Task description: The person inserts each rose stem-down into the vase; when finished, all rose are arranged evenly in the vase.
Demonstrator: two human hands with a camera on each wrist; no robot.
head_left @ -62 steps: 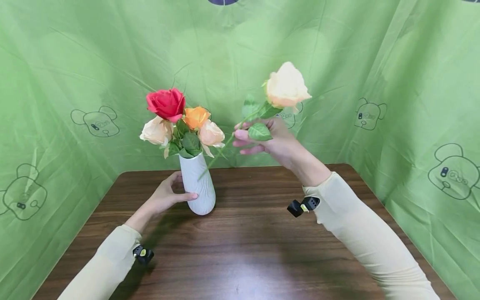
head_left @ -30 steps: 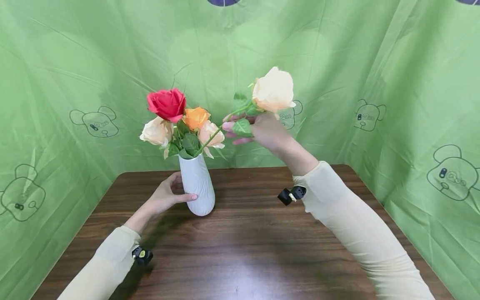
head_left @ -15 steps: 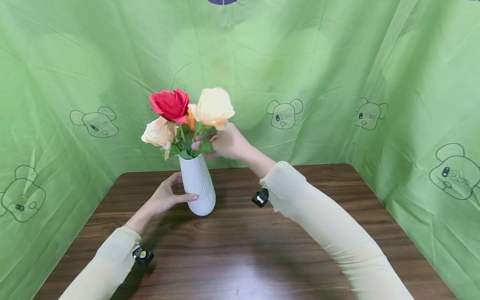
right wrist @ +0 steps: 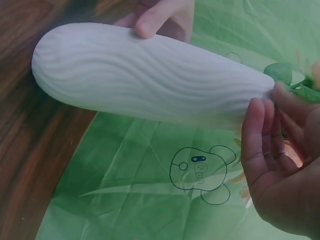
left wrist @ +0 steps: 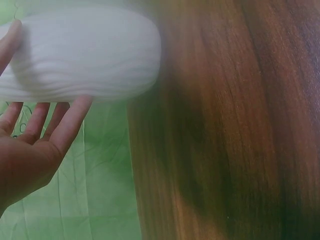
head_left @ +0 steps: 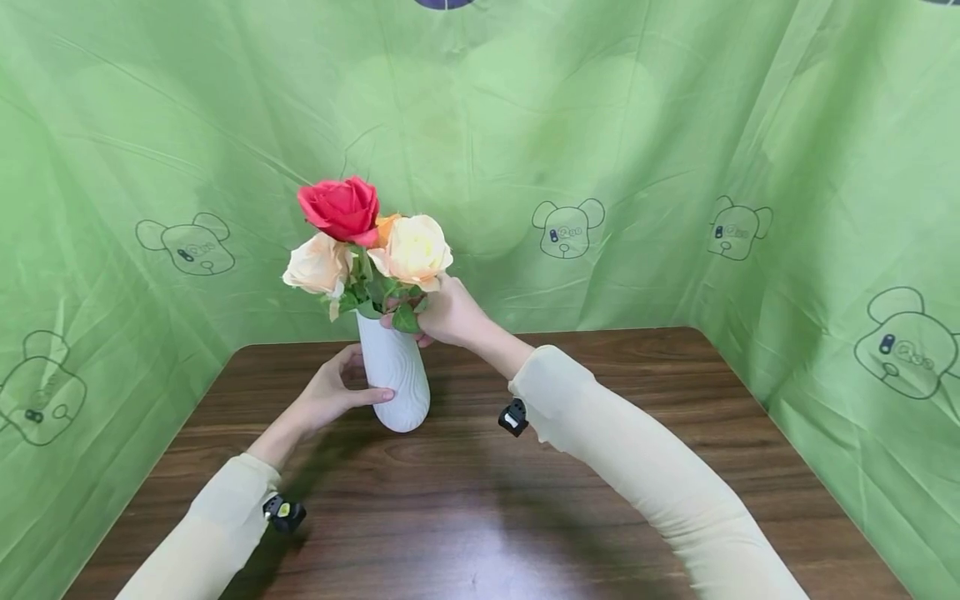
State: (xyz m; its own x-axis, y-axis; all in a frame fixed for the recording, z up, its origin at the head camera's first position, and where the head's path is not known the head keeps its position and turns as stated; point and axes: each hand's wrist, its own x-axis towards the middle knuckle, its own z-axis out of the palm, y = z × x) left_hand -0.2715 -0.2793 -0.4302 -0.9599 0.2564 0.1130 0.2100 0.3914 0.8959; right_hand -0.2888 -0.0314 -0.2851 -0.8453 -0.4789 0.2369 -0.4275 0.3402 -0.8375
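A white vase with wavy ridges stands on the table, and my left hand holds its side between thumb and fingers. At its mouth my right hand pinches the stem of a cream rose, its fingertips right at the rim in the right wrist view. The stem's lower part is hidden inside the vase. Beside that bloom are a red rose, a peach rose and a partly covered orange rose. Green leaves hang by my right fingers.
The dark wooden table reaches back to a green curtain printed with bear faces, which also closes off both sides. Each sleeve carries a small black wrist camera, the right camera near the table's middle.
My right hand has brought the cream rose leftward and down to the vase mouth, its stem going in. The bloom now covers another peach rose. My left hand has stayed on the vase.
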